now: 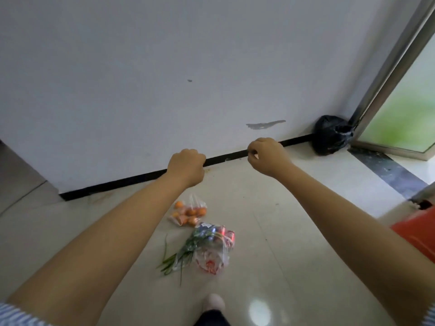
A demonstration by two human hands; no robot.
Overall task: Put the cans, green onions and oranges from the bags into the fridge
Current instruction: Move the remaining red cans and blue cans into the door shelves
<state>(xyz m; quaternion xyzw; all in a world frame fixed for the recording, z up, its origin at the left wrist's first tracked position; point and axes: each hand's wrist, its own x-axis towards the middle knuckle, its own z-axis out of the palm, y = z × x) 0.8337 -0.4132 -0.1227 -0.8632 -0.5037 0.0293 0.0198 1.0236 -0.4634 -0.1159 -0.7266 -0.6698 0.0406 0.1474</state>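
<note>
Three clear plastic bags lie on the pale tiled floor below my outstretched arms. The bag of oranges [189, 212] is nearest the wall. Just behind it lies the bag of red and blue cans [220, 232], with the green onions [186, 251] beside it, their leaves spilling out to the left. A further crumpled clear bag with red print [210, 260] lies by the cans. My left hand [187, 167] and my right hand [267, 156] are held out high above the bags, both with fingers curled into fists and holding nothing. No fridge shows in this view.
A white wall with a black skirting strip [131, 181] runs across in front. A black rubbish bag [330, 137] sits in the right corner by a metal-framed glass door [386, 95]. My shoe [214, 301] stands behind the bags. An orange object [421, 231] shows at the right edge.
</note>
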